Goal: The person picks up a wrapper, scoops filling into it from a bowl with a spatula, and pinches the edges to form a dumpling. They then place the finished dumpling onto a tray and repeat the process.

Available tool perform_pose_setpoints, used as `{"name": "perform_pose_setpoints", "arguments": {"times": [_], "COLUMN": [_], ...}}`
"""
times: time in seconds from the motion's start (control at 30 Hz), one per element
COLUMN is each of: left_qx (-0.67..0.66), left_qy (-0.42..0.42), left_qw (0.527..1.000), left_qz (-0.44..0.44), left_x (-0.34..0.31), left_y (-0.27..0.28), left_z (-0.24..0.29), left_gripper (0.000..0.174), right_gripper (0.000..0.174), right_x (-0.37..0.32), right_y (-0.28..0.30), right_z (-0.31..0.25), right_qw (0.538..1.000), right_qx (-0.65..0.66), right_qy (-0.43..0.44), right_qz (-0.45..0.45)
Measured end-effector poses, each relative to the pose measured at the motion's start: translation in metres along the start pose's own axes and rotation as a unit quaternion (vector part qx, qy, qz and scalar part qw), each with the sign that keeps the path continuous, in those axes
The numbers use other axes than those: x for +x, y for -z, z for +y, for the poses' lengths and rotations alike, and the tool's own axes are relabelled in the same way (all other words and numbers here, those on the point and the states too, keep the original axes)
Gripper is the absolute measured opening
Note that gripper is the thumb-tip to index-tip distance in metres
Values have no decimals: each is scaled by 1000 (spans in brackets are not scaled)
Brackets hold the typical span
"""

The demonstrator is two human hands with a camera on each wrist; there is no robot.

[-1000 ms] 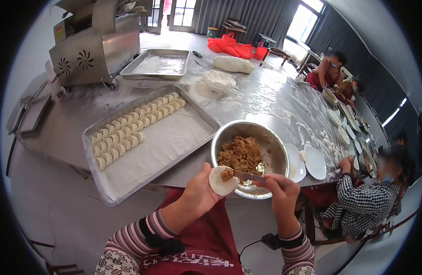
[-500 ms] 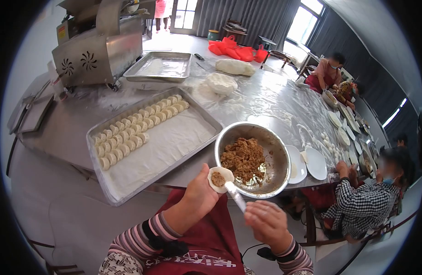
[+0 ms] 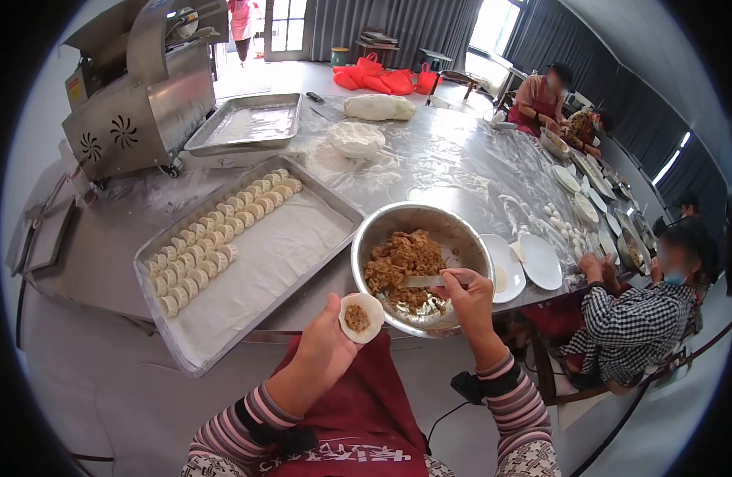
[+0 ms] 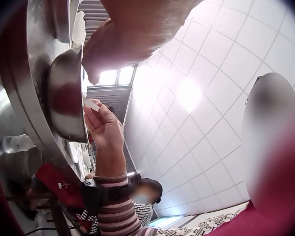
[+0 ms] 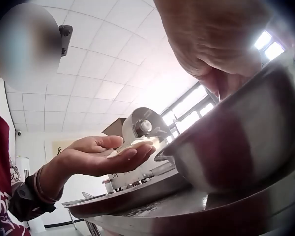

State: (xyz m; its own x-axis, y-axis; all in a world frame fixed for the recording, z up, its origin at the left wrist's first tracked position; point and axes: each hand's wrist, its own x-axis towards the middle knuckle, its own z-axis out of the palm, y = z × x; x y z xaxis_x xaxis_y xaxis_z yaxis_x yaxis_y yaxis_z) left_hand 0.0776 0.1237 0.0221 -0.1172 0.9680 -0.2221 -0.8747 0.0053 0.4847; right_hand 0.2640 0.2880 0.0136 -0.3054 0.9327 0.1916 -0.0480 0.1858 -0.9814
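Observation:
The left hand (image 3: 318, 346) is palm up in front of the steel bowl (image 3: 473, 242), carrying a round dough wrapper (image 3: 372, 307) on its fingers, the thumb beside it. A small patch of brown filling (image 3: 356, 318) lies on the wrapper. In the right wrist view, that hand (image 5: 88, 158) is nearly flat under the dough. Over the bowl the right hand (image 3: 471, 306) grips a flat metal spatula (image 3: 423, 281), its blade against the mound of filling (image 3: 406, 253). The left wrist view shows the right hand (image 4: 105, 130) pinching the spatula (image 4: 92, 104) at the bowl's rim.
A large tray (image 3: 259, 298) with rows of crimped dumplings (image 3: 211, 238) is left of the bowl. White plates (image 3: 539, 262) stand to its right. Behind are dough lumps (image 3: 356, 139), an empty tray (image 3: 255, 119) and a steel machine (image 3: 139, 103). People sit or stand at right.
The right hand and spatula have moved from the wrapper up and back over the bowl, the blade now at the filling. The left hand still carries the wrapper with filling. The head view has shifted.

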Motion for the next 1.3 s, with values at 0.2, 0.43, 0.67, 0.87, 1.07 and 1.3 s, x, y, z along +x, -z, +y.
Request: {"name": "perform_pose_setpoints", "arguments": {"times": [0.2,0.43,0.67,0.87,1.07,1.3], "left_qx": [1,3,-13,-34,-51,-30], "left_qy": [13,-2,-9,-11,-20,10], "left_qw": [1000,1000,1000,999,997,998], "left_qz": [17,15,7,-10,-49,-52], "left_x": [3,4,9,7,10,4], "left_y": [-1,0,2,-2,11,7], "left_z": [0,2,-1,0,-4,-1], "left_gripper": [55,54,53,49,47,46], "right_gripper": [12,14,14,15,15,17], "right_x": [10,14,-2,-58,-96,-90], "right_y": [-9,1,4,-10,-24,-8], "right_z": [1,-11,-32,-50,-60,-72], "right_qw": [999,986,977,949,713,952], "right_qx": [-28,99,170,-105,-372,-103], "right_qy": [-21,-131,-127,276,526,257], "right_qz": [-20,-4,16,-111,-274,-129]}}
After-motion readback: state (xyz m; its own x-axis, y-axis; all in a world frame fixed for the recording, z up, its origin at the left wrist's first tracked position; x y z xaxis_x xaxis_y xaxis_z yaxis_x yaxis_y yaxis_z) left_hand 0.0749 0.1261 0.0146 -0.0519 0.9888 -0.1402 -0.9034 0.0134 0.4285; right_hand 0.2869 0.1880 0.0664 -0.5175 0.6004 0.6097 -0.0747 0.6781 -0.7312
